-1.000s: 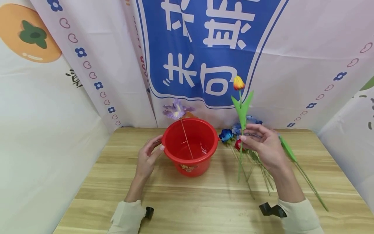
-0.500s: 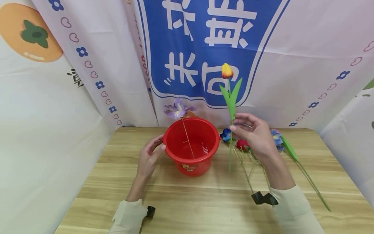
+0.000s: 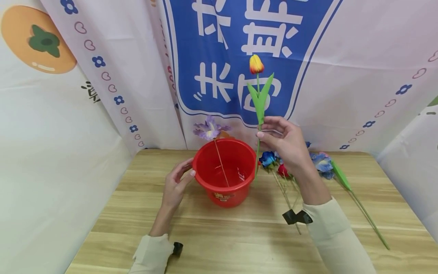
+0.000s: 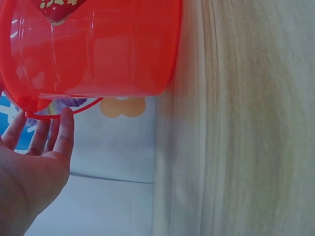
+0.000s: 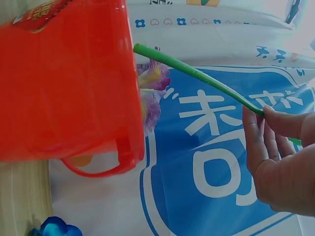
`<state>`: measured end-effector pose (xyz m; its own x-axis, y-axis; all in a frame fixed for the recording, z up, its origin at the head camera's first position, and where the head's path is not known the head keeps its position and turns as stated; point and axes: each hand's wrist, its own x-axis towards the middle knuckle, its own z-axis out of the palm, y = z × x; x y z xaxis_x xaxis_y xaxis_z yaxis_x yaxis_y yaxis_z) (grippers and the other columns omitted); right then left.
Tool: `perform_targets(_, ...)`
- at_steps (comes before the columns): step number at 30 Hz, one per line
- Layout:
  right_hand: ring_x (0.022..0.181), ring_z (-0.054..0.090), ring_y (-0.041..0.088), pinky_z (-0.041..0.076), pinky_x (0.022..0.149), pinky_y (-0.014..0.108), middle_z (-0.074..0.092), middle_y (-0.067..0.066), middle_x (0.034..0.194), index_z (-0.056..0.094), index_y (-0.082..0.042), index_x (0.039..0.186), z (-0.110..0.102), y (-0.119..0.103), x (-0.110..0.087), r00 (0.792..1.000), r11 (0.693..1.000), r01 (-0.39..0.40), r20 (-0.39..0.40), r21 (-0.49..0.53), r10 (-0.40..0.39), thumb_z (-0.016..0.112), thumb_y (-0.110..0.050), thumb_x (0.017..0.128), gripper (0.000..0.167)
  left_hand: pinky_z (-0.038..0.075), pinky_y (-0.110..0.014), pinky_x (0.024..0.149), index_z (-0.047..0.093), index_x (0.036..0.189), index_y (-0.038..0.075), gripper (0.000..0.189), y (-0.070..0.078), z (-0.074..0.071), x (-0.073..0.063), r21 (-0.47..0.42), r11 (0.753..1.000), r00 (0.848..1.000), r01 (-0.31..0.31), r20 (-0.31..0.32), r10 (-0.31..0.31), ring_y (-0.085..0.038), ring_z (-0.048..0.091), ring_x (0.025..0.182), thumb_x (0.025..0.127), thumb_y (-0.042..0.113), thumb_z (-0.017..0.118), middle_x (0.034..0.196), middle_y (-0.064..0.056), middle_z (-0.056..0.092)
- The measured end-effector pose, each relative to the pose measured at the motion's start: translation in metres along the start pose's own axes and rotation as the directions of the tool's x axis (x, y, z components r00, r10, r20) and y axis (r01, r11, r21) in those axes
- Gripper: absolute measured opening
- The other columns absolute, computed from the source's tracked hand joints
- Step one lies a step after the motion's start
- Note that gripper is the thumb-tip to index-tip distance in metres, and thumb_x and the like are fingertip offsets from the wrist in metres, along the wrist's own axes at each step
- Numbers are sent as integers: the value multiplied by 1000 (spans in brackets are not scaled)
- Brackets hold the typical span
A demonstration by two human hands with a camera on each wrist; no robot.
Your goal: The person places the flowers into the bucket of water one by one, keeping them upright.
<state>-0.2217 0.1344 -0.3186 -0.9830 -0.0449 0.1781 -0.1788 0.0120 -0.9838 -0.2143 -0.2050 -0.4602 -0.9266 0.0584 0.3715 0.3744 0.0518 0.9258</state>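
Note:
My right hand pinches the green stem of a yellow-and-red artificial tulip between thumb and fingers, just below its leaves. The tulip is upright, and in the right wrist view its stem end is just above the rim of a red plastic bucket. On the bucket's left side, my left hand touches the rim with thumb and fingertips. Its fingers look fairly straight near the bucket's handle in the left wrist view. A purple iris leans inside the bucket, its thin stem reaching the bottom.
Right of the bucket lie a blue rose, a red rose and a blue flower, partly behind my right arm. A green-leaved stem lies farther right on the wooden table. A printed cloth hangs behind.
My right hand has carried the tulip left and up, from above the lying flowers to the bucket's right rim. The left hand stays on the bucket.

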Motion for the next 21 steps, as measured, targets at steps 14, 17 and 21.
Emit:
perform_targets(14, 100, 77, 13, 68, 83, 35, 67, 18, 124, 61, -3, 141, 22, 6, 24, 1000, 998, 22, -22, 67, -21, 76, -4, 99, 44, 60, -21, 101, 60, 147, -3, 44, -3, -1, 1, -19, 1000, 1000, 5, -2, -6, -13, 63, 131, 103, 3, 65, 147, -20, 59)
perform_targets(17, 99, 76, 12, 68, 83, 35, 68, 16, 121, 63, -4, 139, 27, 10, 27, 999, 998, 26, -34, 52, -24, 76, -4, 98, 42, 60, -21, 101, 60, 147, -3, 44, -3, -1, 1, -19, 1000, 1000, 9, -2, -9, -13, 63, 130, 103, 3, 66, 147, -20, 59)
perform_targets(21, 102, 76, 19, 68, 86, 39, 70, 13, 117, 65, -2, 137, 35, 16, 29, 999, 999, 25, -26, 22, -24, 75, -1, 98, 40, 60, -21, 102, 61, 146, -2, 44, -2, 0, 1, -13, 1000, 1000, 11, -2, -11, -12, 63, 130, 103, 3, 66, 147, -20, 60)
